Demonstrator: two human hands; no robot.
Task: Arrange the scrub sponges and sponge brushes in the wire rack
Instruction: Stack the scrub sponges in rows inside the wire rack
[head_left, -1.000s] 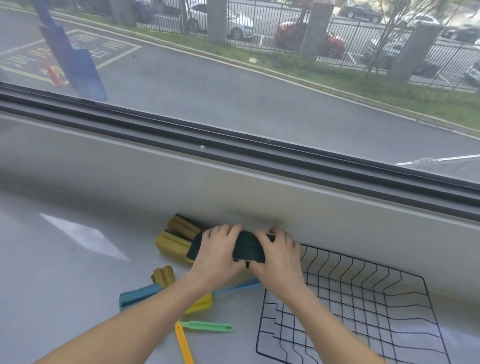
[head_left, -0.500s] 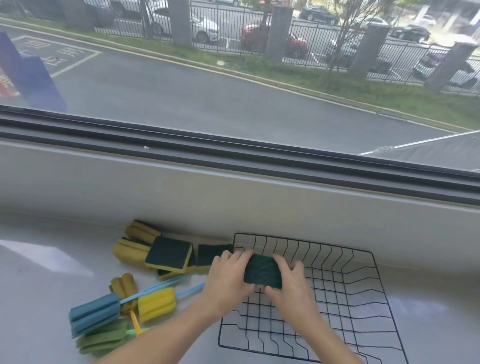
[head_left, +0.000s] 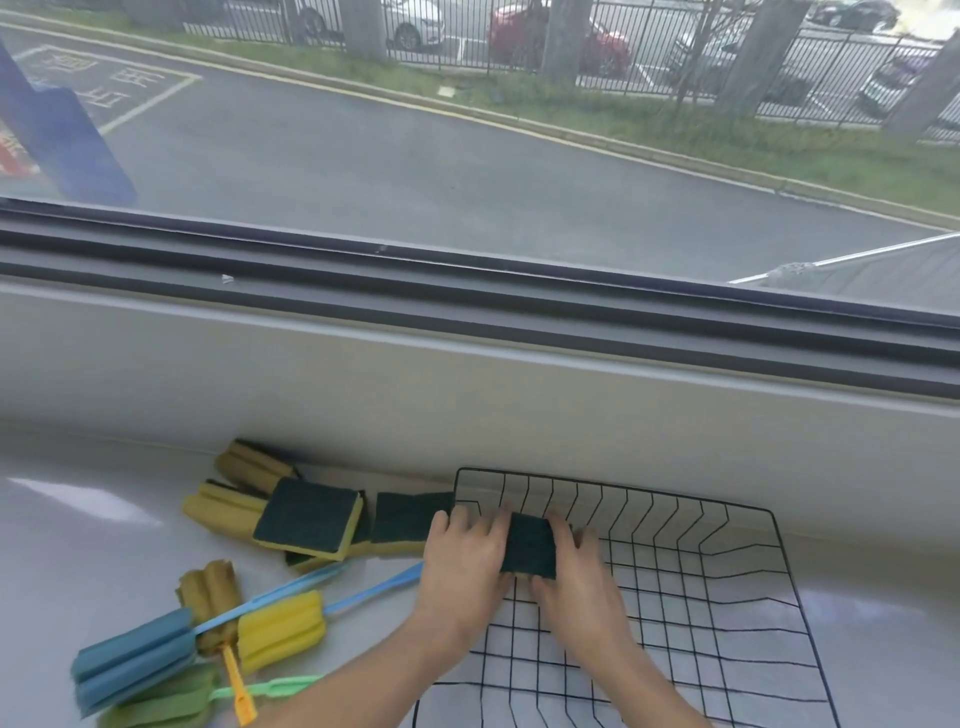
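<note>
We hold one sponge (head_left: 529, 551) between both hands, left hand (head_left: 462, 564) and right hand (head_left: 576, 582) pinching its short ends, long axis running left to right. It sits over the rack's (head_left: 727, 597) near-left corner, so it only needs lowering. The other sponges (head_left: 311, 519) and brushes (head_left: 208, 639) lie on the tabletop (head_left: 78, 545) to our left, nearer the left hand.
</note>
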